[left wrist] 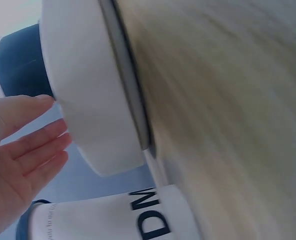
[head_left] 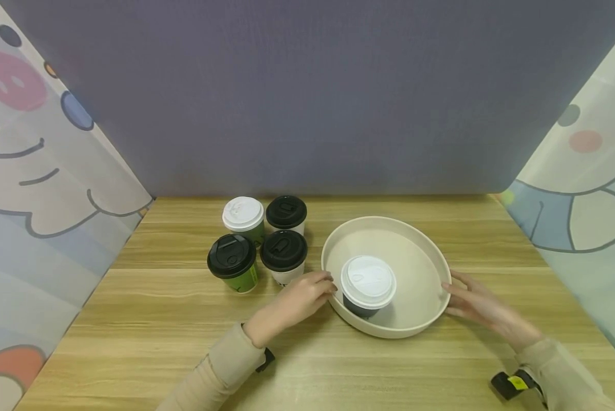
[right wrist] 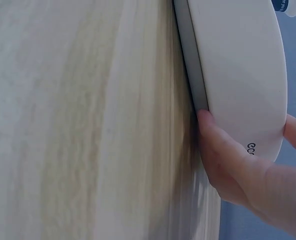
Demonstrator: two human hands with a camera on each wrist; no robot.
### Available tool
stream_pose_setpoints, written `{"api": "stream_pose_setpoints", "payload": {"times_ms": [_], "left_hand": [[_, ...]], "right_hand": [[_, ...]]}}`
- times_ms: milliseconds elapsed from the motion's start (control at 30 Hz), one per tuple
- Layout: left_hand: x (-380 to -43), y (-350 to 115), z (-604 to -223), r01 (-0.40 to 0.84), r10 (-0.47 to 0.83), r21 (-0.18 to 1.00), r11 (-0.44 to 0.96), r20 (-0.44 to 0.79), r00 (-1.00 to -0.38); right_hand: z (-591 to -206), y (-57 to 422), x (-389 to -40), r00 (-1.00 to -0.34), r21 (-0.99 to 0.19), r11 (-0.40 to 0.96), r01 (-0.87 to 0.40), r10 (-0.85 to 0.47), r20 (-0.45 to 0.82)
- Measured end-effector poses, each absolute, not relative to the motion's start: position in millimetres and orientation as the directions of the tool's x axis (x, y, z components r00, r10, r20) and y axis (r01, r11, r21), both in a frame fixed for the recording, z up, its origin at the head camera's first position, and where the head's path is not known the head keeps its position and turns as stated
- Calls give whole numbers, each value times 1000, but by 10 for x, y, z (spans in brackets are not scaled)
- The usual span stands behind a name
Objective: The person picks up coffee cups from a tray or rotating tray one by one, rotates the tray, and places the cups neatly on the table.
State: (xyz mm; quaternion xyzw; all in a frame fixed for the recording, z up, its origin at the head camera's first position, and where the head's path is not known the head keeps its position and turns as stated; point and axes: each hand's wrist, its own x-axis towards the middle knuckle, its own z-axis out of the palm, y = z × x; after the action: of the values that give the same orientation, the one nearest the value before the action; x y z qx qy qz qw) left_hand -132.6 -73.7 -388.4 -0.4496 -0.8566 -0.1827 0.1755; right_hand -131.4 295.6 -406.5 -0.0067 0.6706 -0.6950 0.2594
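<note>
A round cream tray (head_left: pixel 420 245) with a raised wall stands on the table, holding one dark paper cup with a white lid (head_left: pixel 370 281). My left hand (head_left: pixel 302 299) is at the tray's left rim; in the left wrist view its fingers (left wrist: pixel 43 145) are fairly straight, their tips at the rim, with the thumb near the dark cup. On the right side, my right hand (head_left: pixel 474 302) grips the tray. The right wrist view shows fingers (right wrist: pixel 223 150) under the tray's lower edge and the thumb up at its rim.
Left of the tray stand several lidded paper cups: a green one with a white lid (head_left: pixel 242 214), a green one with a black lid (head_left: pixel 232 257), and white ones with black lids (head_left: pixel 284 251). A grey partition (head_left: pixel 317 103) rises behind the wooden table (head_left: pixel 148 319).
</note>
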Motion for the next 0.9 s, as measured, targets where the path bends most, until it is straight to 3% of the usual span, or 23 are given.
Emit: {"api": "stream_pose_setpoints", "payload": {"times_ms": [233, 367, 567, 900], "left_hand": [[-1305, -732, -3704, 822, 653, 214, 527, 517, -553], [-1298, -720, -3583, 795, 623, 190, 576, 529, -577], [-1287, -674, -3399, 749, 595, 159, 643, 512, -620], [-1270, -544, -3191, 750, 612, 175, 638, 476, -632]], "right_hand": [[-4056, 2951, -1299, -866, -941, 31, 338, -382, -324], [-4071, 2958, -1301, -866, -940, 33, 340, -380, -326], [-4079, 2963, -1304, -866, -939, 26, 343, -379, -327], [-4083, 2966, -1296, -864, -941, 29, 337, -389, -321]]}}
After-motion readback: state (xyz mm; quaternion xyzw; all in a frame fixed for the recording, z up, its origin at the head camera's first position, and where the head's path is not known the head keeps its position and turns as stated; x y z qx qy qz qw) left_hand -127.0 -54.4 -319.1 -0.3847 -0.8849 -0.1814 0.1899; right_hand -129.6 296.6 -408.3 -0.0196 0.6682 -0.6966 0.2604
